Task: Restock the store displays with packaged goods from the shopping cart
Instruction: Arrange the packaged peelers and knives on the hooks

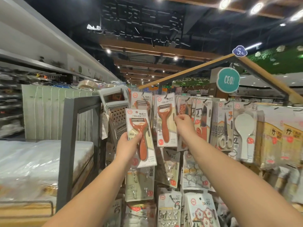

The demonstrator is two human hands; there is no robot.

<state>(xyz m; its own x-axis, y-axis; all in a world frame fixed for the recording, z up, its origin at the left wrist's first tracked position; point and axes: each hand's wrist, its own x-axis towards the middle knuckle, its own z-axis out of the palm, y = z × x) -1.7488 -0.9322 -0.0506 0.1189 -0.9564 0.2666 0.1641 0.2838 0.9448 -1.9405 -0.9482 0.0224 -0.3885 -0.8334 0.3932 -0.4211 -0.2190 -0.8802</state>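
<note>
Three peeler packs: one point(140, 136) gripped by left hand point(127, 145); right hand point(184, 122) pinches hanging one point(166, 120).

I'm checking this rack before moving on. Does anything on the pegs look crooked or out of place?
Nothing looks damaged. The one loose item is the peeler pack that the left hand holds tilted in front of the rack, not yet on a peg. The right hand pinches the edge of the hanging peeler pack, which hangs about straight.
</note>
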